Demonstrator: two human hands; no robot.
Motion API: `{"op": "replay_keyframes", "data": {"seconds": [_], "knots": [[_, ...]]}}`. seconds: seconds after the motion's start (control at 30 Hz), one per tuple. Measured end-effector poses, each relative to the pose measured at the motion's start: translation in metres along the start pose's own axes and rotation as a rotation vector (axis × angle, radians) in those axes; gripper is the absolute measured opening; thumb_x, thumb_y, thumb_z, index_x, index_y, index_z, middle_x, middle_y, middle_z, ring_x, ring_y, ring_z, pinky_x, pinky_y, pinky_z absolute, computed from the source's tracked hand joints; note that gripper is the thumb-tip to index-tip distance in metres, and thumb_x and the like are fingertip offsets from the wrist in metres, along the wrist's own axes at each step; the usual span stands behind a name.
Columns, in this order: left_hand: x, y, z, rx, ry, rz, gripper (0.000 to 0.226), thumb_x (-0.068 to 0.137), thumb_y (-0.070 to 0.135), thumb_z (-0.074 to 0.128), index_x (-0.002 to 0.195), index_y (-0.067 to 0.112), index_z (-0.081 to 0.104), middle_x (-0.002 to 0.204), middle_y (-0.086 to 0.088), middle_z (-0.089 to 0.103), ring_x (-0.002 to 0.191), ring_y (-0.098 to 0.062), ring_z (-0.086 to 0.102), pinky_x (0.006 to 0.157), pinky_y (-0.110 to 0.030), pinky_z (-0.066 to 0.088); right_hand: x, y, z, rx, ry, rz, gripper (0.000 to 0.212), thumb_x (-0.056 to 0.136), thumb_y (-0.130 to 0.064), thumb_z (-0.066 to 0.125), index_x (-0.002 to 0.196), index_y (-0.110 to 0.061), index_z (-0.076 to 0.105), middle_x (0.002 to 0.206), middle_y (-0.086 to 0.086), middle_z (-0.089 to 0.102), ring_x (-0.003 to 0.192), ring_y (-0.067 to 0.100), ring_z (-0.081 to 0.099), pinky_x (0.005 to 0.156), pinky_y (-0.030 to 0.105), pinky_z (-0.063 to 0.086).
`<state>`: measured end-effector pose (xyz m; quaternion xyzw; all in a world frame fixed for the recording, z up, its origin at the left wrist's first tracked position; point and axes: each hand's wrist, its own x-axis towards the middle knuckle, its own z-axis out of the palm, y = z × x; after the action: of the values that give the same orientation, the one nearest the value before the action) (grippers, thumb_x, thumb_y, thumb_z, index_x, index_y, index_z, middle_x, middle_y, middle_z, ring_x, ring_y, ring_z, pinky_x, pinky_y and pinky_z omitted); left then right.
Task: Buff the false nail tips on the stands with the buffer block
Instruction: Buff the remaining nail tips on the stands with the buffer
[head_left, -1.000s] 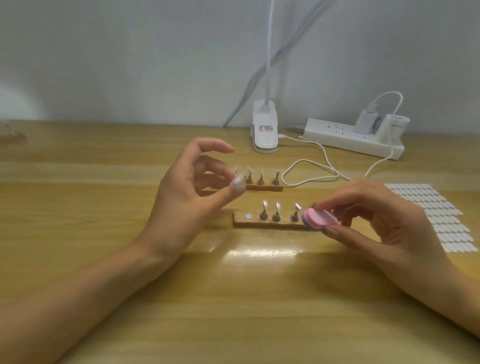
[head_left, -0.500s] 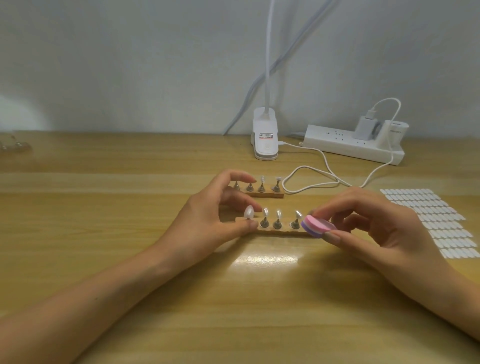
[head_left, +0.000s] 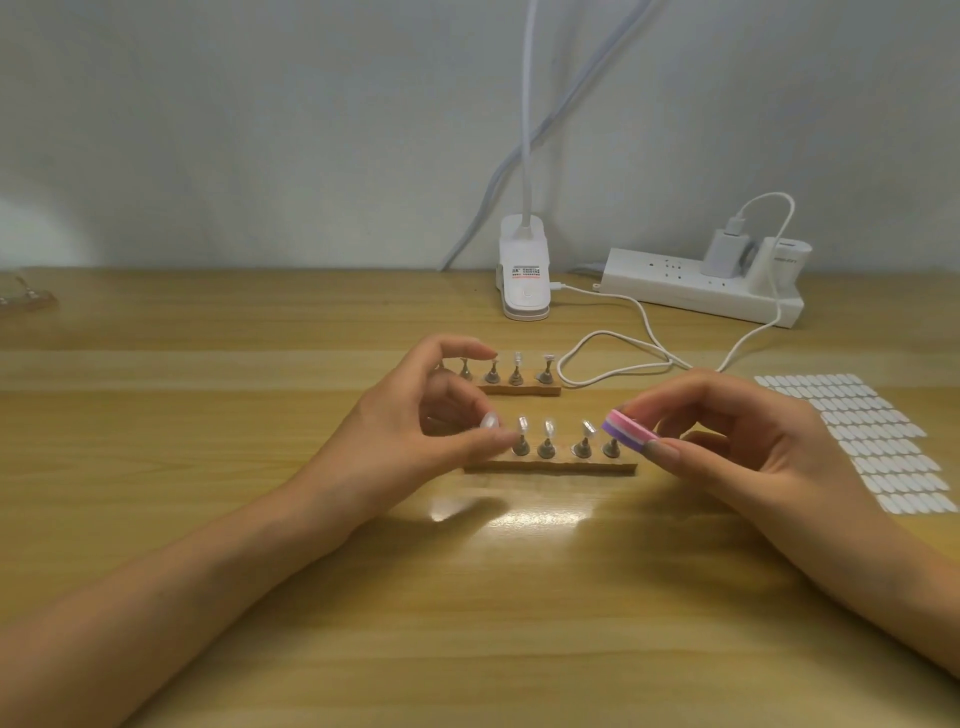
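While our left hand (head_left: 415, 431) pinches the end nail tip (head_left: 488, 420) on the near stand (head_left: 550, 468), our right hand (head_left: 737, 441) grips the buffer block (head_left: 628, 428), held right of those fingers past three more tips (head_left: 546, 427). We advise: steady that tip, stroke lightly, block flat.

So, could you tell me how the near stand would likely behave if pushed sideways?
The near stand looks thin and light, so may slide on the glossy table. Its long flat base should resist tipping; the left hand pinching its end nail tip might steady it.
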<state>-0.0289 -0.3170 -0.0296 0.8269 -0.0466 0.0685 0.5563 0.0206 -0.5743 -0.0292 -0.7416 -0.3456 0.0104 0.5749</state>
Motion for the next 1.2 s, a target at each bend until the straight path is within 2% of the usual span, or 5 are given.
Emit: {"op": "replay_keyframes", "data": {"seconds": [0.17,0.57,0.87,1.03,1.2], "knots": [[0.006,0.003,0.002,-0.108,-0.007,-0.100,0.029,0.097,0.025,0.059,0.125,0.029,0.053,0.093,0.003,0.076,0.096,-0.007,0.071,0.090,-0.026,0.050,0.000,-0.002,0.001,0.005,-0.003,0.008,0.032,0.077,-0.048,0.074,0.098,-0.024,0.076,0.103,0.002,0.074,0.087,0.026,0.066,0.073,0.033,0.059],[0.014,0.001,0.000,-0.144,-0.058,-0.179,0.039,0.094,0.016,0.066,0.127,0.028,0.050,0.081,0.007,0.075,0.091,-0.001,0.070,0.090,-0.025,0.044,0.002,-0.002,0.003,0.005,-0.006,0.011,0.042,0.078,-0.061,0.074,0.100,-0.026,0.076,0.104,0.001,0.074,0.085,0.021,0.065,0.073,0.030,0.058],[0.005,0.007,0.004,-0.087,-0.010,-0.094,0.061,0.070,0.051,0.074,0.123,0.031,0.051,0.094,0.008,0.076,0.087,-0.002,0.071,0.075,-0.013,0.050,0.001,-0.001,0.002,-0.004,-0.007,0.017,0.029,0.079,-0.047,0.073,0.099,-0.026,0.076,0.105,0.002,0.074,0.087,0.025,0.066,0.071,0.030,0.058],[0.003,0.003,0.015,0.128,0.039,0.045,0.058,0.073,0.018,0.086,0.118,0.031,0.051,0.085,0.013,0.073,0.084,-0.006,0.066,0.073,-0.009,0.046,0.001,-0.002,0.003,0.007,-0.009,0.016,0.039,0.076,-0.059,0.075,0.098,-0.027,0.077,0.104,0.002,0.074,0.086,0.025,0.065,0.070,0.028,0.057],[0.002,0.006,0.017,0.216,0.066,0.141,0.056,0.078,0.011,0.082,0.121,0.030,0.051,0.082,0.013,0.071,0.090,-0.001,0.063,0.076,-0.005,0.039,0.002,-0.003,0.003,0.014,-0.017,0.001,0.037,0.077,-0.056,0.075,0.098,-0.026,0.077,0.103,0.003,0.074,0.085,0.023,0.065,0.071,0.029,0.057]]}}
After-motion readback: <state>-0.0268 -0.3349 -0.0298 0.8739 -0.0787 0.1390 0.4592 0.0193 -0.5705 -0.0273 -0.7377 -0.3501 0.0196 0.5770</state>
